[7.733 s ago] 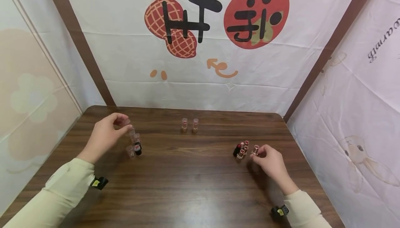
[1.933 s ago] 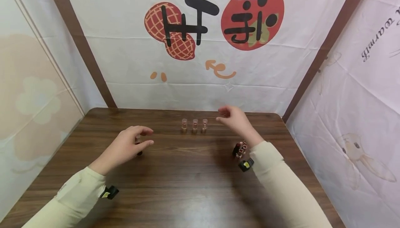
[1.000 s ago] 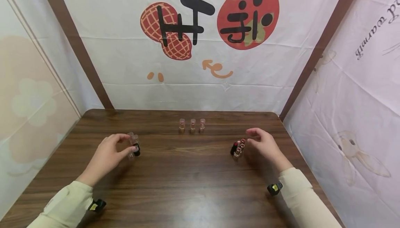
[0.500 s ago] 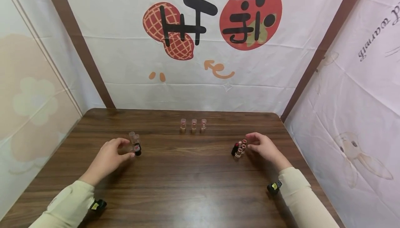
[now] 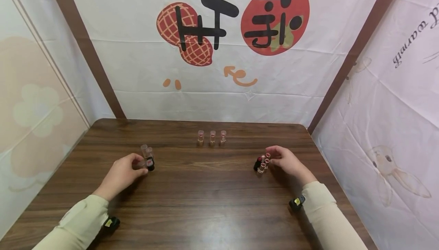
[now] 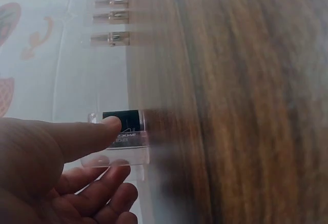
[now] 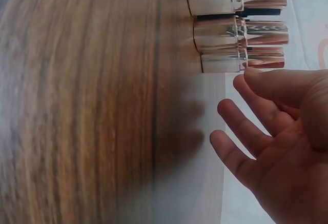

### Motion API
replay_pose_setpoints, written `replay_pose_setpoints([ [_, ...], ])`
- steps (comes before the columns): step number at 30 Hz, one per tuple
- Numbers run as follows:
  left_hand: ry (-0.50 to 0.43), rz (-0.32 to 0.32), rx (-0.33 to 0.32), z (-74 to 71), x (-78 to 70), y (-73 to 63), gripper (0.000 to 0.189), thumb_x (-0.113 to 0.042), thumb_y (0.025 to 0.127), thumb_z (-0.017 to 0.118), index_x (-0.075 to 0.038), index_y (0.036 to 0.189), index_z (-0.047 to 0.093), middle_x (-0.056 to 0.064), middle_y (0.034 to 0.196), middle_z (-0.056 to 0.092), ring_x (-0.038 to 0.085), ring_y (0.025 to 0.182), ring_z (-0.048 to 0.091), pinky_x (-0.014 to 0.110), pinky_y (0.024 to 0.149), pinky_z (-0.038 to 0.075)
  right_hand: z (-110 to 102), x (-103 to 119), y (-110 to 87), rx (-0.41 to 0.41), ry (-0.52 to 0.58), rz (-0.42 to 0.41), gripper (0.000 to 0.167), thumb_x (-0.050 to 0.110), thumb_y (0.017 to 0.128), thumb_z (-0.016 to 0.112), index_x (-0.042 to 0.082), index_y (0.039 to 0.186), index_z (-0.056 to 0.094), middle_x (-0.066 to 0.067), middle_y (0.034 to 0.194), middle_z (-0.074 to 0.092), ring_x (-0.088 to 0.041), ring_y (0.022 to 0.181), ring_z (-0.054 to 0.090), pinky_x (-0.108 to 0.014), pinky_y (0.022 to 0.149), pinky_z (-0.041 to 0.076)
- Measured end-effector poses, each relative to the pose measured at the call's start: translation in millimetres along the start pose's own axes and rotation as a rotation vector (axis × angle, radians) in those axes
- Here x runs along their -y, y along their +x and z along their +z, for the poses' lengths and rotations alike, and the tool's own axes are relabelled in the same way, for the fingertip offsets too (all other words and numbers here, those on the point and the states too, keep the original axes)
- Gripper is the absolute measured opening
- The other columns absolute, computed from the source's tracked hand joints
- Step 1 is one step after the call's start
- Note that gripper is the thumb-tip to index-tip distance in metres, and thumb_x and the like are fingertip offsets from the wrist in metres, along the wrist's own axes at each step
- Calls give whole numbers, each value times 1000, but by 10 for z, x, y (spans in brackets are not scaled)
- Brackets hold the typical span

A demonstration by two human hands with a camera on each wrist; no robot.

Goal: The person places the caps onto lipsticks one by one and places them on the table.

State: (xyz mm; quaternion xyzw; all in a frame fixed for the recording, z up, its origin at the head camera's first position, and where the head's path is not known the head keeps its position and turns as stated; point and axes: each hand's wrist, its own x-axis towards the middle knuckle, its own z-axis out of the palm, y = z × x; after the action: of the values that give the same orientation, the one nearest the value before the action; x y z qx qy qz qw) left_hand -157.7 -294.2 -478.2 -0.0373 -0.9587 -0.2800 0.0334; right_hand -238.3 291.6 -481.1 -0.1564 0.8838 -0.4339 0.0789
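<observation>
My left hand [image 5: 121, 173] holds thumb and fingers around a clear lipstick cap [image 6: 120, 156] standing on the table's left side. In the left wrist view the thumb overlaps the black cap [image 6: 130, 119] beside it. Two more clear caps, one of them a clear cap [image 5: 144, 149] farthest back, stand just behind. On the right, my right hand [image 5: 288, 163] reaches to a cluster of uncapped lipsticks. Its thumb tip is right at the edge of the nearest rose-gold lipstick [image 7: 223, 61], fingers loosely bent. A black lipstick [image 5: 258, 164] stands at the cluster's left.
Three clear-capped lipsticks stand in a row near the back of the brown wooden table [image 5: 212, 189], the middle one being a capped lipstick [image 5: 212, 138]. A printed white cloth [image 5: 137, 59] hangs behind the table, with others at both sides.
A third capped lipstick has joined the back row. The right hand has gone from there to the cluster. The left hand has moved down to the front clear cap, its fingers closing in.
</observation>
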Motion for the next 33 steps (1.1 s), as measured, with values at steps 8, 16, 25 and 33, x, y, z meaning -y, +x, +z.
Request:
replay_pose_setpoints([
  [8, 0, -16, 6, 43, 19, 2, 31, -22, 90, 80, -2, 108, 66, 10, 96, 68, 24, 87, 62, 45, 74, 51, 44, -29, 40, 52, 1, -25, 42, -5, 92, 69, -1, 133, 62, -17, 122, 69, -31, 116, 65, -38, 94, 54],
  [16, 8, -13, 12, 45, 28, 0, 24, -19, 89, 80, -5, 104, 67, 5, 92, 68, 20, 82, 60, 39, 70, 49, 62, -63, 32, 61, -95, -45, 38, -3, 90, 72, 5, 127, 68, -11, 122, 71, -29, 121, 63, -48, 104, 48],
  [25, -7, 7, -37, -61, -52, -46, 25, -17, 89, 80, -3, 104, 66, 10, 94, 68, 24, 85, 62, 44, 74, 51, 88, -85, 28, 4, -167, -11, 25, 8, 88, 79, 12, 111, 73, -3, 115, 74, -23, 115, 65, -46, 103, 47],
  [33, -6, 21, -95, -220, -131, -68, 24, -19, 90, 79, -6, 104, 65, 10, 97, 70, 26, 90, 65, 44, 76, 52, 84, -99, 0, -119, -191, 23, 22, 15, 90, 78, 14, 111, 72, -4, 111, 74, -26, 109, 68, -48, 95, 52],
])
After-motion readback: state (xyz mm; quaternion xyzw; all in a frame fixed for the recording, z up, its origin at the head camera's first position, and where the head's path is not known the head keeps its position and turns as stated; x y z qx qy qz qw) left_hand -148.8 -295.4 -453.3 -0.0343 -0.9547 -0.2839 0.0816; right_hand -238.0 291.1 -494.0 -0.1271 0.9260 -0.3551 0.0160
